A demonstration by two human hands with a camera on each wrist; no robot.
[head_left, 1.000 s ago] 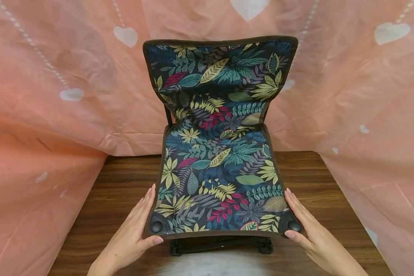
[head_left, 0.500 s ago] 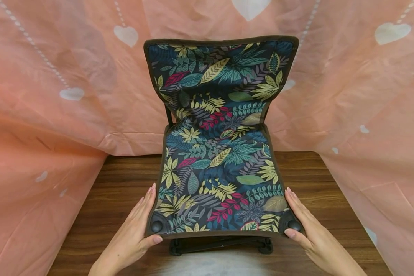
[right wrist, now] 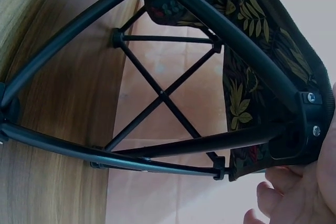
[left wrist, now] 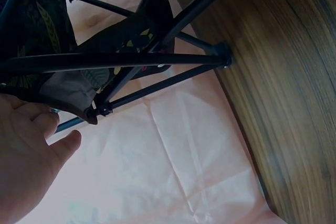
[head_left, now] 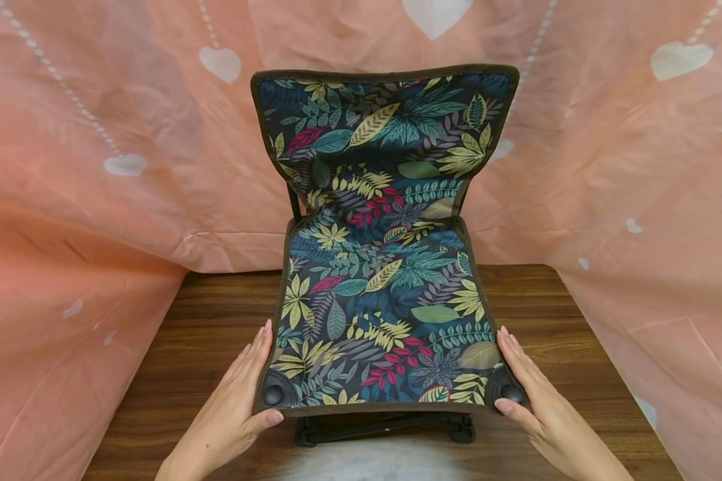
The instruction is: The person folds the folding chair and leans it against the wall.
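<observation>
The left hand lies along the left front edge of the folding chair, its fingers straight and flat against the side of the seat and its thumb bent over the front corner beside a round black cap. This grip is open-handed, pressing the seat rather than wrapping it. The right hand mirrors it on the right front edge, fingers stretched along the side hem and thumb laid on the other corner cap; its grip is likewise flat, not closed round anything.

The chair stands between the two hands, its seat reaching away from the person and its backrest rising upright at the far end. The fabric is dark with a print of green, yellow and red leaves and a brown hem.

From the right wrist view, the black tube frame shows under the seat, with thin crossed braces and a bolted corner bracket just beside the fingers.

The chair rests on a dark wooden surface. A pink cloth with white hearts hangs behind and to both sides.
</observation>
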